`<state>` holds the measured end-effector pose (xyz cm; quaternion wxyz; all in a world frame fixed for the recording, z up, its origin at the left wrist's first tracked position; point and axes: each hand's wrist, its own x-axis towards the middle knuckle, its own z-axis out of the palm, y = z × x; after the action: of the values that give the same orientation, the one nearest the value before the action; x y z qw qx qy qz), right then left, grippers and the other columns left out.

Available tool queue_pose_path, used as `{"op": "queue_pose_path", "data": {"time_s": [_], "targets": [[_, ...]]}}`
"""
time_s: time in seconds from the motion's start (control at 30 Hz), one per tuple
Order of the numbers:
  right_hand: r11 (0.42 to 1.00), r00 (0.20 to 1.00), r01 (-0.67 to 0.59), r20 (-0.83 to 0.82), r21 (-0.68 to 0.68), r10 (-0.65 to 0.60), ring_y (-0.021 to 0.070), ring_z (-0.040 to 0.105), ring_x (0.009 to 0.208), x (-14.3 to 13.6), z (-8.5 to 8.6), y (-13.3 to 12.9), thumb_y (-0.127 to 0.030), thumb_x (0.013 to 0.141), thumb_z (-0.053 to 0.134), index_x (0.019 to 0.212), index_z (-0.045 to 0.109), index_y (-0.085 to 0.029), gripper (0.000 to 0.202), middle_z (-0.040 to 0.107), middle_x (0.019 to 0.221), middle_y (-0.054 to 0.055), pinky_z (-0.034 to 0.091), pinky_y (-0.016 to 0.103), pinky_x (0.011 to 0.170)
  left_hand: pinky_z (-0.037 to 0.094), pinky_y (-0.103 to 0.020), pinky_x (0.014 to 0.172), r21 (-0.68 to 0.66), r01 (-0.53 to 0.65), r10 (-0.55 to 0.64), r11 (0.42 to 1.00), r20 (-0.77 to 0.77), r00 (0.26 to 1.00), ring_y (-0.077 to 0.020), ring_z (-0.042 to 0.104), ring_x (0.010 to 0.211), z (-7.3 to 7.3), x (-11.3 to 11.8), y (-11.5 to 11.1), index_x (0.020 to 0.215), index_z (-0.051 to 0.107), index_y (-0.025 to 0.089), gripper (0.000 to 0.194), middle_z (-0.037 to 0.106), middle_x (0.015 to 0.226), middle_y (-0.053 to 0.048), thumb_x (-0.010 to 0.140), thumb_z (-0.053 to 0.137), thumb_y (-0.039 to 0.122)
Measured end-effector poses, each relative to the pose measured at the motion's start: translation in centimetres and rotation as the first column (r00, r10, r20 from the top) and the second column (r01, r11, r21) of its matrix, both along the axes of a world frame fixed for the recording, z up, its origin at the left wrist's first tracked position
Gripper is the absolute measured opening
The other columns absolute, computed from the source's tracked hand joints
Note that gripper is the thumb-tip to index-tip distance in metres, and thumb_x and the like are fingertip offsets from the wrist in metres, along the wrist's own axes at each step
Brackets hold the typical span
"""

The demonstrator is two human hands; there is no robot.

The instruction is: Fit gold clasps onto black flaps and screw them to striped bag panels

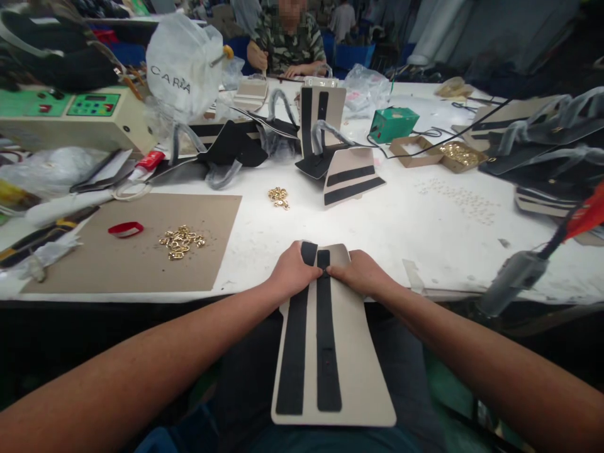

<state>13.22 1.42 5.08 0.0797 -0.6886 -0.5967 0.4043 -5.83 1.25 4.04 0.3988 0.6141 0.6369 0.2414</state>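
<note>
A beige bag panel (355, 365) with two black strips lies lengthwise over my lap, its far end against the table's front edge. My left hand (296, 269) grips its left side near the far end, fingers curled beneath. From the other side, my right hand (361, 272) holds the panel the same way. Both thumbs meet on the middle black strip (325, 321), pressing around a small dark spot whose kind I cannot make out. Lower on that strip sits a short black tab with tiny holes. Beyond my hands is a small heap of gold metal fittings (278, 196).
More gold fittings (182, 241) and a red band (126, 229) rest on a brown board (207, 277). Similar panels with wrapped handles (337, 163) stand farther back, near a green box (392, 124). At right, a rod with an orange flag (585, 211) juts in. A co-worker (287, 44) sits opposite.
</note>
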Motion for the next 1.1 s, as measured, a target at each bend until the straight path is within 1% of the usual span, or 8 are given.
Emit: {"op": "queue_pose_path", "data": {"time_s": [0.1, 0.2, 0.33, 0.47, 0.63, 0.77, 0.87, 1.1], "targets": [[0.999, 1.000, -0.021, -0.007, 0.026, 0.021, 0.0268, 0.072, 0.084, 0.0, 0.1, -0.1, -0.042, 0.087, 0.074, 0.096, 0.077, -0.011, 0.032, 0.078, 0.095, 0.016, 0.047, 0.030, 0.066, 0.051, -0.051, 0.110, 0.282, 0.038, 0.019, 0.959, -0.199, 0.980, -0.0357, 0.059, 0.132, 0.0, -0.5, -0.8, 0.151, 0.045, 0.014, 0.094, 0.060, 0.145, -0.020, 0.068, 0.089, 0.025], [0.998, 0.999, -0.031, -0.008, 0.051, 0.032, 0.0274, 0.072, 0.085, -0.1, 0.1, -0.1, -0.038, 0.086, 0.075, 0.097, 0.077, -0.010, 0.031, 0.078, 0.096, 0.016, 0.046, 0.030, 0.066, 0.041, -0.056, 0.120, 0.516, 0.210, -0.036, 0.831, -0.326, 0.945, -0.0366, 0.046, 0.146, -0.8, -0.8, -1.8, 0.146, 0.056, 0.020, 0.081, 0.052, 0.157, -0.016, 0.073, 0.090, 0.029], [0.996, 0.998, -0.041, -0.053, 0.078, 0.045, 0.0260, 0.073, 0.086, -0.5, 0.5, -0.1, -0.030, 0.086, 0.074, 0.093, 0.078, -0.012, 0.020, 0.078, 0.092, 0.012, 0.045, 0.027, 0.065, 0.047, -0.050, 0.114, 0.537, 0.355, -0.215, 0.765, -0.305, 0.928, -0.0302, 0.062, 0.130, -2.1, -0.6, -2.3, 0.110, 0.078, 0.025, 0.027, 0.073, 0.133, -0.007, 0.084, 0.084, 0.030], [0.985, 0.991, -0.043, -0.115, 0.169, 0.063, 0.0205, 0.073, 0.090, 1.6, 1.3, -1.6, -0.032, 0.087, 0.074, 0.101, 0.076, -0.017, 0.020, 0.078, 0.097, 0.005, 0.048, 0.023, 0.070, 0.050, -0.049, 0.109, 0.505, 0.340, -0.226, 0.793, -0.274, 0.935, -0.0287, 0.067, 0.121, -2.3, -0.4, -1.5, 0.109, 0.079, 0.024, 0.024, 0.077, 0.126, -0.006, 0.086, 0.081, 0.033], [0.958, 0.919, 0.287, -0.285, 0.008, -0.272, 0.0143, 0.067, 0.057, 9.5, -1.0, -8.1, -0.048, 0.096, 0.067, 0.092, 0.066, -0.015, 0.033, 0.068, 0.068, 0.001, 0.043, 0.019, 0.048, 0.050, -0.050, 0.105, 0.505, 0.352, -0.225, 0.788, -0.295, 0.928, -0.0305, 0.066, 0.118, -1.7, -0.7, -0.7, 0.103, 0.078, 0.026, 0.020, 0.077, 0.122, -0.005, 0.085, 0.080, 0.034], [0.733, 0.641, 0.544, -0.362, -0.409, -0.677, 0.0143, 0.066, 0.049, 14.4, -4.5, -10.8, -0.062, 0.103, 0.054, 0.097, 0.063, -0.015, 0.048, 0.063, 0.061, 0.000, 0.038, 0.017, 0.037, 0.049, -0.050, 0.103, 0.507, 0.366, -0.229, 0.781, -0.312, 0.922, -0.0316, 0.066, 0.117, -1.9, -1.1, -0.3, 0.101, 0.078, 0.027, 0.020, 0.077, 0.120, -0.004, 0.083, 0.081, 0.033], [0.627, 0.471, 0.525, -0.417, -0.576, -0.777, 0.0117, 0.067, 0.052, 15.6, -5.4, -9.4, -0.057, 0.108, 0.046, 0.096, 0.064, -0.013, 0.049, 0.069, 0.071, 0.005, 0.040, 0.015, 0.037, 0.050, -0.052, 0.101, 0.520, 0.359, -0.221, 0.775, -0.309, 0.925, -0.0330, 0.067, 0.117, -2.3, -1.3, -0.1, 0.102, 0.078, 0.028, 0.021, 0.077, 0.120, -0.003, 0.081, 0.081, 0.033], [0.805, 0.797, 0.448, -0.235, -0.389, -0.556, 0.0159, 0.068, 0.048, 16.9, -3.2, -7.6, -0.051, 0.099, 0.062, 0.094, 0.068, -0.013, 0.039, 0.074, 0.071, 0.009, 0.040, 0.018, 0.034, 0.049, -0.054, 0.101, 0.566, 0.330, -0.203, 0.755, -0.278, 0.939, -0.0350, 0.066, 0.120, -3.5, -1.6, 0.0, 0.101, 0.078, 0.030, 0.024, 0.078, 0.122, -0.003, 0.079, 0.084, 0.033]]}}
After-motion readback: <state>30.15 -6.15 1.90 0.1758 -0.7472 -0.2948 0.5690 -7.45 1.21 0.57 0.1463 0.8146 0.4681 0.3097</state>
